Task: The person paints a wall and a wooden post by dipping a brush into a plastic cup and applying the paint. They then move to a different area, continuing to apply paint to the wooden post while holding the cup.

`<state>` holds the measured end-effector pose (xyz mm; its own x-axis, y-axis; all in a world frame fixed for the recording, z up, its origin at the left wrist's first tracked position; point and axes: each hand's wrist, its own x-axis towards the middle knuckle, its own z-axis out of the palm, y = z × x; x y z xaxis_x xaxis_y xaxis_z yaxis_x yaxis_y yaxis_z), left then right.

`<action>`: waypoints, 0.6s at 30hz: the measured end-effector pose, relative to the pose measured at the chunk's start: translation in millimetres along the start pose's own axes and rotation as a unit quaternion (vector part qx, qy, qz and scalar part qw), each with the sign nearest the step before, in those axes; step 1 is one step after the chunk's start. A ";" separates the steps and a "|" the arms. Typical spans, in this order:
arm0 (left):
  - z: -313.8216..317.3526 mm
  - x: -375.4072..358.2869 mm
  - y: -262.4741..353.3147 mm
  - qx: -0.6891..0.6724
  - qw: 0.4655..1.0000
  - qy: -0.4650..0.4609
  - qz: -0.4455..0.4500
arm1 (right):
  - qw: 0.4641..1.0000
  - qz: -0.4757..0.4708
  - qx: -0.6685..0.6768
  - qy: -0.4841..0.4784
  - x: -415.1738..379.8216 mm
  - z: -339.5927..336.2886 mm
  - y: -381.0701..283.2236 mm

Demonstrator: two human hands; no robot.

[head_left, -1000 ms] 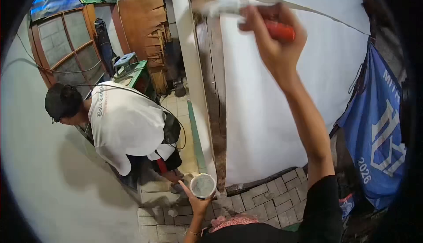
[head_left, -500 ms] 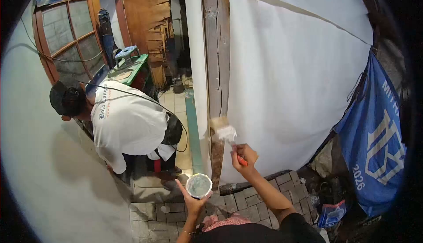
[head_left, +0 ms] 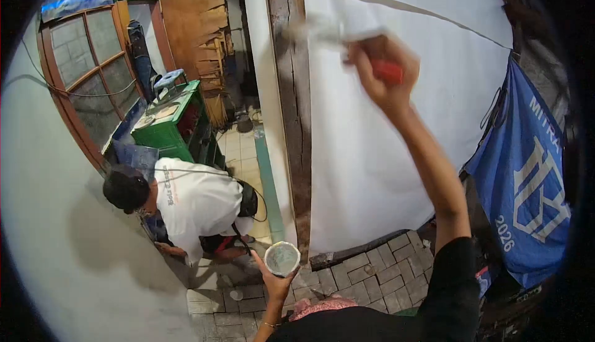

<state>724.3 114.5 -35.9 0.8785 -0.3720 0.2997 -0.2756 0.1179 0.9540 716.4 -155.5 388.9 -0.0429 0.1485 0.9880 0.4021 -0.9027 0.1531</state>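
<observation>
My right hand is raised high, fingers wrapped round the red handle of a paintbrush. Motion smears the brush, whose bristle end lies over the upper part of a brown wooden post. Behind my right forearm hangs a large white sheet. Low in the middle of the view, my left hand grips a small round paint cup from beneath. Its rim is smeared pale, and greyish paint shows inside.
At left a person in a white shirt bends toward the pale wall. Behind them stand a green cabinet and a windowed frame. A blue banner hangs at right. Grey paving bricks cover the ground.
My right hand has swung up with the paintbrush, from the post's lower part to near its top. The paint cup stays about where it was. The bending person has sunk lower and shifted right.
</observation>
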 end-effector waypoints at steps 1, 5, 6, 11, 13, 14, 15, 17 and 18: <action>-3.4 2.8 -5.2 0.015 1.000 0.006 0.012 | 0.998 -0.046 -0.033 -0.032 36.2 4.5 7.6; -18.2 18.3 -14.0 0.019 1.000 0.022 0.002 | 0.986 -0.017 0.136 0.100 130.9 58.1 15.2; -23.9 22.8 -18.1 0.018 0.999 0.029 0.001 | 0.985 -0.038 0.125 0.109 140.4 70.1 17.5; -33.1 27.4 -2.6 0.012 0.999 0.045 -0.015 | 0.997 -0.011 0.005 0.079 83.9 90.5 25.8; -37.1 24.7 -19.9 0.011 0.999 0.051 -0.014 | 0.994 -0.073 -0.062 0.047 43.1 81.6 15.7; -43.0 30.2 -24.5 0.009 0.999 0.050 -0.016 | 0.994 -0.086 -0.065 0.030 19.3 84.4 6.3; -44.3 29.2 -26.2 -0.003 0.999 0.052 -0.015 | 0.997 -0.054 -0.050 0.022 -5.4 80.4 -3.8; -47.7 33.7 -24.5 0.048 0.997 0.065 0.000 | 0.999 -0.009 -0.044 -0.008 -49.9 73.6 -20.8; -45.0 35.5 -20.1 0.046 0.997 0.067 -0.002 | 0.998 0.006 -0.053 -0.029 -70.4 66.3 -27.7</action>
<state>778.5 140.4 -44.5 0.9222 -0.2448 0.2994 -0.3015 0.0298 0.9530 768.9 -114.1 313.7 0.0147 0.1580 0.9873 0.3034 -0.9416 0.1462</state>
